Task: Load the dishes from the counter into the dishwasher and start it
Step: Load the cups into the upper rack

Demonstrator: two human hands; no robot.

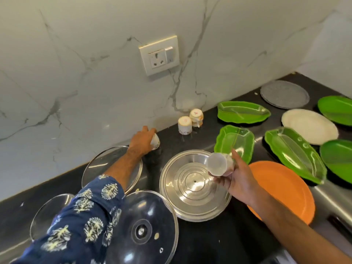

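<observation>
My left hand [142, 139] reaches to the back of the black counter [219, 241] and grips a small white patterned cup [155, 141] near the wall. My right hand [235, 178] holds another white cup [218, 164] on its side above a steel lid [190, 187], its mouth facing me. Two more cups [184, 125] [196, 114] stand upside down by the wall. Green leaf-shaped plates [235, 142] [242, 112] [293, 154], an orange plate [285, 189] and a white plate [309, 125] lie to the right.
Glass lids [146, 231] [106, 162] [47, 212] lie at the front left, partly under my left sleeve. A grey round plate [284, 94] sits at the back right, with more green plates [336, 109] [337, 157] at the right edge. A wall socket [159, 55] is on the marble backsplash.
</observation>
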